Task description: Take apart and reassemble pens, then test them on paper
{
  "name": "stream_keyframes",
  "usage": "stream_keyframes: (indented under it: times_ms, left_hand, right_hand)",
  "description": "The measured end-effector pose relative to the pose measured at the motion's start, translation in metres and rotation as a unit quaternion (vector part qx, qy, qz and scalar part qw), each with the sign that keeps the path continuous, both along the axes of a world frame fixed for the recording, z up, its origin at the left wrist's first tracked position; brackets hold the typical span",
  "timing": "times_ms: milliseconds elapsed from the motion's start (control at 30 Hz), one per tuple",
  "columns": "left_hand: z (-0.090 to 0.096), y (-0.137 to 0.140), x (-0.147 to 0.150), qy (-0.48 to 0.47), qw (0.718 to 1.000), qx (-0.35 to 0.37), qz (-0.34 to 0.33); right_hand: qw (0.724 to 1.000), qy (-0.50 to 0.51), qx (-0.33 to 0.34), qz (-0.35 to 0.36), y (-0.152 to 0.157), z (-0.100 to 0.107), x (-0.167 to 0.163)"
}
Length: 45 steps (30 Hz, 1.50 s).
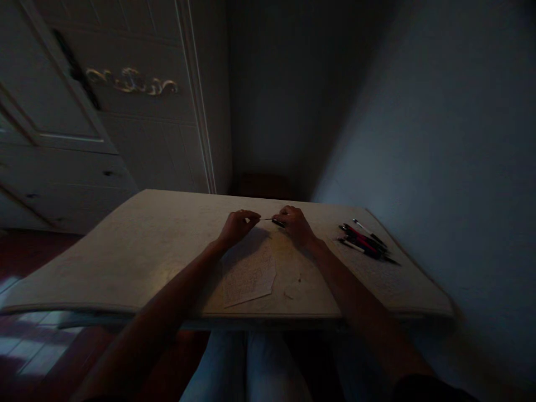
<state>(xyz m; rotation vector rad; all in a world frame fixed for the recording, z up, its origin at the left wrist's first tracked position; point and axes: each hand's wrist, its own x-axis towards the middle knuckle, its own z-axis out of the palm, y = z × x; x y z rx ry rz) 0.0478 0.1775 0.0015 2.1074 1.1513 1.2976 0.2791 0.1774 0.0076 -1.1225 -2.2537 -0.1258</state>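
Near the far side of the table, my left hand [240,224] pinches the end of a thin, dark rod [267,219] that looks like a pen refill. It spans the small gap between my two hands. My right hand [293,223] is closed around a black pen piece [278,223], whose dark end shows below the fingers. The dim light hides whether the rod sits inside that piece. Below my hands lies a sheet of paper [251,273] covered in writing or print, partly under my left forearm.
Several pens [362,241], black, red and white, lie piled on the right of the pale table [167,223]. Another faint paper [383,279] is beside them. A wall [460,167] borders the right side; a white cabinet [163,134] stands behind on the left.
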Motion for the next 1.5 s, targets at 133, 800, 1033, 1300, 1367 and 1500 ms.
stream_keyframes:
  times_ms: [133,800,1033,1300,1367,1500]
  left_hand:
    - [-0.001,0.000,-0.001,-0.030,0.999,-0.012,-0.006]
    - [0.007,-0.004,-0.001,-0.073,0.997,-0.032,-0.008]
    - [0.008,-0.007,-0.002,-0.024,1.000,0.017,-0.012]
    - [0.008,-0.008,-0.003,0.038,0.996,0.076,-0.015]
    - [0.009,-0.008,-0.003,0.043,0.996,0.080,-0.015]
    - [0.008,-0.006,-0.003,0.041,0.996,0.074,-0.007]
  right_hand:
    - [0.997,0.065,-0.029,0.025,0.000,-0.003,-0.001]
    - [0.962,0.254,-0.070,0.075,-0.009,0.004,-0.007]
    - [0.959,0.269,-0.068,0.060,-0.011,0.006,-0.008]
    - [0.936,0.322,-0.142,0.028,-0.014,0.007,-0.011]
    - [0.925,0.341,-0.169,0.016,-0.015,0.008,-0.012]
    - [0.901,0.398,-0.171,-0.009,-0.012,0.010,-0.010]
